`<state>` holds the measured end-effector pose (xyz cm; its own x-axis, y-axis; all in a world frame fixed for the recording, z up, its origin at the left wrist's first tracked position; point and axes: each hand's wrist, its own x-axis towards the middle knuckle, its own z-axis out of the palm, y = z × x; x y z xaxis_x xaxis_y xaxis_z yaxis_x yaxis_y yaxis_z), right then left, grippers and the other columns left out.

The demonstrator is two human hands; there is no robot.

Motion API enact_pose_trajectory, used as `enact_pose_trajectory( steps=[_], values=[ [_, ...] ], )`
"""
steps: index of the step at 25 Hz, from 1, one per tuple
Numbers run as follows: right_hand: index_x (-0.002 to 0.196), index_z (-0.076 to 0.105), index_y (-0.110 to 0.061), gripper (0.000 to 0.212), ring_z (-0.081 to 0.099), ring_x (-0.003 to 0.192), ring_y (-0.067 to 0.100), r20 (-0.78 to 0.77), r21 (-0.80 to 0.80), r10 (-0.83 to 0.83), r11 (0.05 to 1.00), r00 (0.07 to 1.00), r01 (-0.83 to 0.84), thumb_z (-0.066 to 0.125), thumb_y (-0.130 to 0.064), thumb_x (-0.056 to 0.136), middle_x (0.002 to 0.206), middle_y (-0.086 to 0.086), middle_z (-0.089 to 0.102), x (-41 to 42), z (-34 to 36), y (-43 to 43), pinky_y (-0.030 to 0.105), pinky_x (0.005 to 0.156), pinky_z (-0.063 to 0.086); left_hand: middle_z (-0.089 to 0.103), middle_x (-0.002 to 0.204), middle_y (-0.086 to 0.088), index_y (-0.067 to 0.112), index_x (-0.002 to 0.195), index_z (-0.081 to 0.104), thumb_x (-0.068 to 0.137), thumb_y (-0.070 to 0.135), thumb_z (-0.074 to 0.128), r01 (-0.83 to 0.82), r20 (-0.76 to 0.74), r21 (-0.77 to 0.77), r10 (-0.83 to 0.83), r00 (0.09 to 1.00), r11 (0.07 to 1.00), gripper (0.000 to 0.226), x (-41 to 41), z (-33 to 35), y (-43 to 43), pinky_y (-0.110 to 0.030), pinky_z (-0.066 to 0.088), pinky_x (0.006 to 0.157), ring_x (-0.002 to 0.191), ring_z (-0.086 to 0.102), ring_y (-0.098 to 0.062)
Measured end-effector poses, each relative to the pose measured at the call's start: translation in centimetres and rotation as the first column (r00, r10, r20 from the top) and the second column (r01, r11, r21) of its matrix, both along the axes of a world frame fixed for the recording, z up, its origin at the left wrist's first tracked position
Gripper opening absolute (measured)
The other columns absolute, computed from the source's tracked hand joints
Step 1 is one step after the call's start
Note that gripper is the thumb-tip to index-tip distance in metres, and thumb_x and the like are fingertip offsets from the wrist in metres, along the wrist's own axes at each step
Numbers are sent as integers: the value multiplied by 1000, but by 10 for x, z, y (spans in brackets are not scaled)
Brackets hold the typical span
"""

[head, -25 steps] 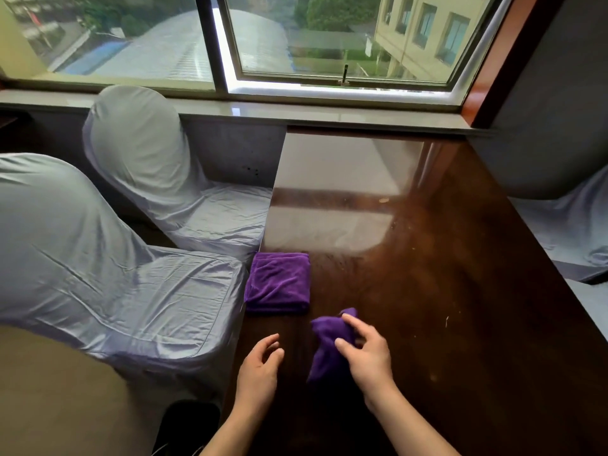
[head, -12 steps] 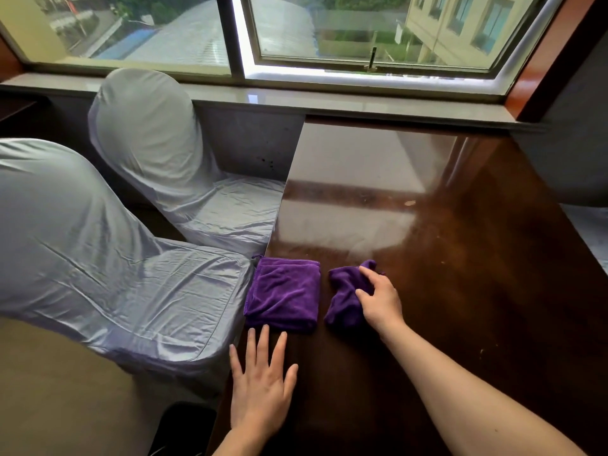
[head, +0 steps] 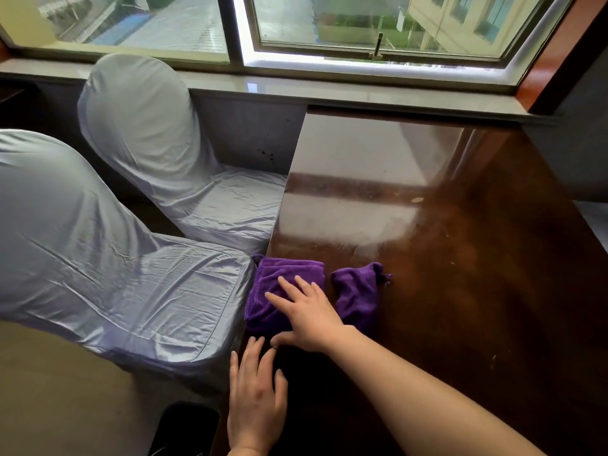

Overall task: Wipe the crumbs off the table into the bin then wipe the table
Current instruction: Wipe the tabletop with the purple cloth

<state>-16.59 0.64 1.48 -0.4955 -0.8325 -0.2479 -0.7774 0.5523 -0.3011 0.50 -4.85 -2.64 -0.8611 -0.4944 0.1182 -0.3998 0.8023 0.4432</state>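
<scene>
No text, label, brand, number or sign could be read anywhere in the view.

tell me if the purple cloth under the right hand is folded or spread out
Folded. The purple cloth is a neat rectangle with stacked layers along its far edge; the right hand rests flat on it.
</scene>
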Motion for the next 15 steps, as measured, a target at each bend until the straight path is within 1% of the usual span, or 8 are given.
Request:
enact_pose_trajectory(
  steps=[2,5,7,9,10,12,13,15],
  values=[
    [148,25,-35,80,15,144,35,-118,64,-5,998,993,12,60,-60,80,163,4,12,-5,-8,-4,51,114,20,59,129,-17,4,107,67,80,24,41,-12,-61,18,13,998,1000,43,0,-1,-2,-50,22,111,127,49,-31],
    [135,46,-18,41,44,119,37,-312,-55,-10,998,950,-7,43,-26,95,153,10,39,-6,-10,-2,47,93,39,59,129,-18,4,106,68,80,23,41,-5,-63,21,6,998,1000,42,0,-2,-1,-50,22,111,127,50,-32],
    [124,54,-14,33,51,105,35,-266,-153,-115,985,957,76,40,-17,94,136,10,57,-4,-5,-3,45,87,44,59,128,-18,4,106,68,79,24,40,-7,-54,30,9,999,1000,43,0,0,0,-50,22,111,126,50,-31],
    [115,59,-18,26,56,100,35,87,-293,-350,886,933,359,48,-24,93,115,12,68,2,10,-1,44,86,47,59,128,-18,4,106,68,79,25,40,-7,-48,34,8,999,999,44,0,0,-1,-51,23,111,126,50,-31],
    [109,62,-18,22,60,98,33,350,-344,-422,772,836,534,53,-27,92,107,13,71,5,19,5,46,86,48,59,129,-18,4,106,68,79,26,40,-7,-47,35,9,999,999,44,0,0,-1,-52,25,111,126,50,-31],
    [101,67,-13,16,66,94,25,782,-333,-334,490,527,806,59,-23,91,102,12,73,18,36,33,51,91,49,58,129,-18,4,107,67,79,29,39,-6,-35,41,8,999,999,46,0,0,0,-57,28,110,127,49,-32],
    [102,69,-11,16,67,96,24,897,-277,-228,379,379,883,60,-18,91,104,12,74,27,43,55,51,94,50,58,129,-19,4,107,67,79,30,39,-1,-28,44,2,1000,999,47,0,0,0,-59,29,108,127,49,-34],
    [108,70,-9,21,67,105,28,982,-165,-48,242,182,956,61,-13,89,112,14,72,49,51,107,44,95,51,57,129,-21,3,107,66,78,32,38,7,-20,40,-6,1000,999,50,1,-2,-1,-62,29,108,127,49,-37]
  ],
)
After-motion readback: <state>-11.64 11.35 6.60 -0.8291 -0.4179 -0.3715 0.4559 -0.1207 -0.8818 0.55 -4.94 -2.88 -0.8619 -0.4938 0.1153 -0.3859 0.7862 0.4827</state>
